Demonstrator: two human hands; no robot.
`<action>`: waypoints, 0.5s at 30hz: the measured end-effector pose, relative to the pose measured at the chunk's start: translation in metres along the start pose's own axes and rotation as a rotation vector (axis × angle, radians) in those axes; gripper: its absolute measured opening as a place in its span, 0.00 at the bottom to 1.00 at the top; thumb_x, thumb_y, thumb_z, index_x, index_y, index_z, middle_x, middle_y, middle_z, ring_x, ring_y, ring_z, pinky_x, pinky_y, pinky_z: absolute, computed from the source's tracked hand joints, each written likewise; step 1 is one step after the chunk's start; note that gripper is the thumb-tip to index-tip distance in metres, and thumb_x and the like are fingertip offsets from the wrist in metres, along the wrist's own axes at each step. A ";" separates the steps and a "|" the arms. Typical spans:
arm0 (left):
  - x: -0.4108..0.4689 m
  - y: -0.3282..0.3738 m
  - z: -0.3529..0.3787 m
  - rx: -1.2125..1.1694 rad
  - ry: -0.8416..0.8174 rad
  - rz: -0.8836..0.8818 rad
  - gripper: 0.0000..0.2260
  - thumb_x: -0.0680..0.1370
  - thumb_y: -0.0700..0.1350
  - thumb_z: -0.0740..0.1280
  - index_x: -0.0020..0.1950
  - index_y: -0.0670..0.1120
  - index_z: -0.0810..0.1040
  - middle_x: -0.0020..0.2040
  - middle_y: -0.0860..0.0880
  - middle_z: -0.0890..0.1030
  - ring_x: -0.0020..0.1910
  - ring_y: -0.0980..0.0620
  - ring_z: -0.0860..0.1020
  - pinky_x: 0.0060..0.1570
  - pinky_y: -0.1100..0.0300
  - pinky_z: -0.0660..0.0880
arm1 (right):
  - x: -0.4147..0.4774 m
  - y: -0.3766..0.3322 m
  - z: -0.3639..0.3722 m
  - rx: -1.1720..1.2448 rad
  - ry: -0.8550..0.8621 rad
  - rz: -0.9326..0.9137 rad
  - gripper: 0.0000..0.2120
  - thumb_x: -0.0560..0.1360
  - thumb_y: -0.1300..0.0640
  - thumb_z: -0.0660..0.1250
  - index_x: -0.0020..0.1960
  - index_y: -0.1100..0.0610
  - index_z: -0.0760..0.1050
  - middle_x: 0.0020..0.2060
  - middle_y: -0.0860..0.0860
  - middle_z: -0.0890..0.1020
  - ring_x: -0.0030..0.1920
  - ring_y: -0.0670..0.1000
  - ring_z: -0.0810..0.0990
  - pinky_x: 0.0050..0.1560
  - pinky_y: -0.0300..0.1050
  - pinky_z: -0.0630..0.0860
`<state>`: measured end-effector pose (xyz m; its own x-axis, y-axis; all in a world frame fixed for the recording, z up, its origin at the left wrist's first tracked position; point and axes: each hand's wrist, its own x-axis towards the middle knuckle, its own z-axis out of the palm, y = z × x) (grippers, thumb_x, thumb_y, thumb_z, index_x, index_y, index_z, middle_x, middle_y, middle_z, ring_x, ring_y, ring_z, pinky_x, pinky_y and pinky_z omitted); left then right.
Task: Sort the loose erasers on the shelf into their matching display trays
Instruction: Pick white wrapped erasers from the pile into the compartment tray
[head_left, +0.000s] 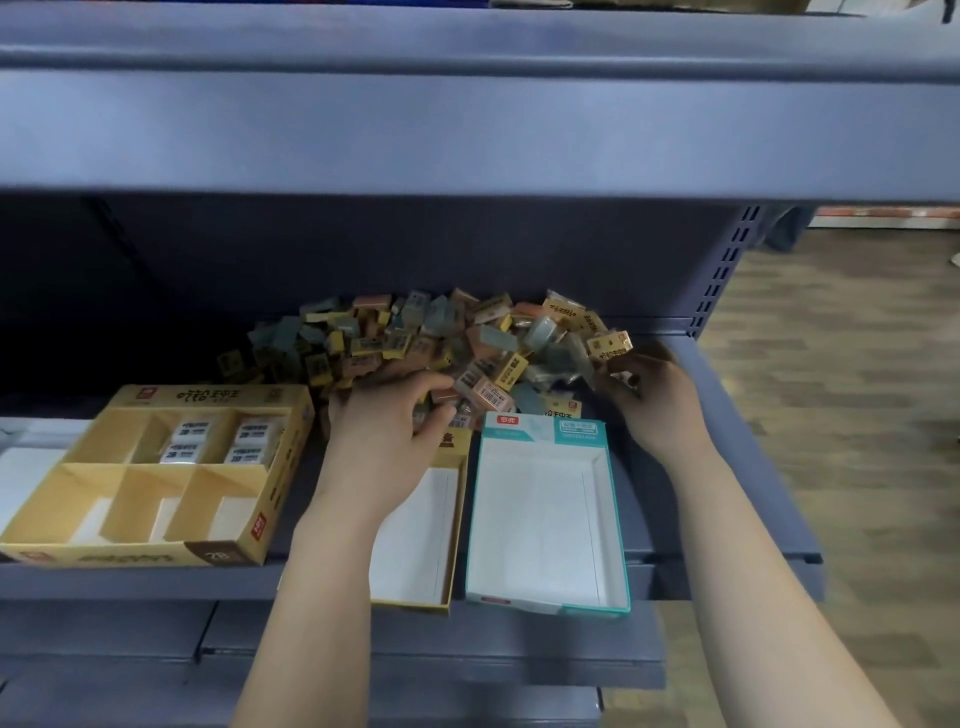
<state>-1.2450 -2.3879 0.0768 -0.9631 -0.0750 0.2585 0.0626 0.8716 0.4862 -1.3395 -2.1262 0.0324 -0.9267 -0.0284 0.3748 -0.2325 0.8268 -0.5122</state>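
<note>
A heap of loose erasers (415, 338) in yellow, grey and orange wrappers lies at the back of the shelf. My left hand (384, 426) reaches into the heap's front edge, fingers curled among the erasers; what it holds is hidden. My right hand (649, 400) pinches a yellow-wrapped eraser (610, 345) at the heap's right end. In front stand three trays: a yellow divided tray (156, 551) holding several white erasers (218, 441), a yellow-edged tray (452, 519) partly under my left forearm, and a teal-edged white tray (618, 519) with nothing inside.
The grey metal shelf (727, 467) ends at the right, where a perforated upright (727, 270) stands. An upper shelf (467, 130) overhangs the heap. A white box (21, 478) sits at far left. Wooden floor (857, 415) lies beyond.
</note>
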 end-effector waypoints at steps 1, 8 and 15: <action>0.000 0.001 0.000 0.008 0.001 -0.003 0.11 0.79 0.50 0.65 0.61 0.56 0.78 0.62 0.55 0.76 0.63 0.50 0.74 0.63 0.44 0.69 | 0.000 -0.001 -0.001 0.020 0.027 -0.020 0.07 0.76 0.57 0.70 0.46 0.61 0.83 0.45 0.56 0.80 0.49 0.57 0.76 0.39 0.38 0.59; 0.003 0.005 0.001 -0.036 0.003 0.029 0.10 0.79 0.47 0.66 0.60 0.54 0.78 0.61 0.56 0.76 0.62 0.51 0.74 0.62 0.43 0.70 | -0.004 -0.002 -0.005 0.338 0.080 0.111 0.09 0.79 0.54 0.62 0.47 0.59 0.75 0.41 0.50 0.80 0.41 0.53 0.77 0.36 0.34 0.67; 0.008 0.010 0.005 -0.008 0.000 0.027 0.11 0.79 0.48 0.65 0.61 0.55 0.78 0.63 0.55 0.76 0.63 0.50 0.74 0.63 0.44 0.69 | -0.010 0.003 -0.011 0.534 0.138 0.241 0.13 0.79 0.58 0.60 0.51 0.40 0.61 0.46 0.56 0.82 0.40 0.56 0.82 0.38 0.52 0.77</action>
<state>-1.2530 -2.3775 0.0790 -0.9610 -0.0514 0.2717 0.0909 0.8693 0.4859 -1.3281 -2.1179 0.0358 -0.9331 0.2275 0.2785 -0.1700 0.4034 -0.8991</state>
